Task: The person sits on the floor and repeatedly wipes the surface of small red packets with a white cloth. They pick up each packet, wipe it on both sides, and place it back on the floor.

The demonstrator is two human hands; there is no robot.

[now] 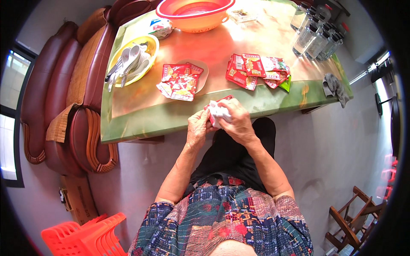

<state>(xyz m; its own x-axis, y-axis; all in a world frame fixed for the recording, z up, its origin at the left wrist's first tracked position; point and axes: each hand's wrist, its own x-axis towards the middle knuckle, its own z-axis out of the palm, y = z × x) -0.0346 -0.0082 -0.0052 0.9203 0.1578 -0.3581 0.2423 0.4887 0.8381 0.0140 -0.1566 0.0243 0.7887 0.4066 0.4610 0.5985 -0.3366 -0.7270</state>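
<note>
Just past the table's near edge, my left hand (198,128) grips a small red packet (226,98) by its side. Bunched in my right hand (240,123) is a white tissue or cloth (219,112), pressed against the packet and covering much of it. To the left on the table, several red packets (179,83) lie over a pale plate (204,76). A second heap of red packets (247,70) is spread to the right, with a bright green corner (285,84) sticking out beneath it.
The marbled table (166,123) bears a yellow basket (152,45) of spoons (132,57), a red-orange basin (196,21), a plastic bag (161,28), a clear container (243,17), capped bottles (314,42) and a grey cloth (335,87). Around it stand a sofa (51,77), red plastic stools (85,237) and a wooden chair (354,217).
</note>
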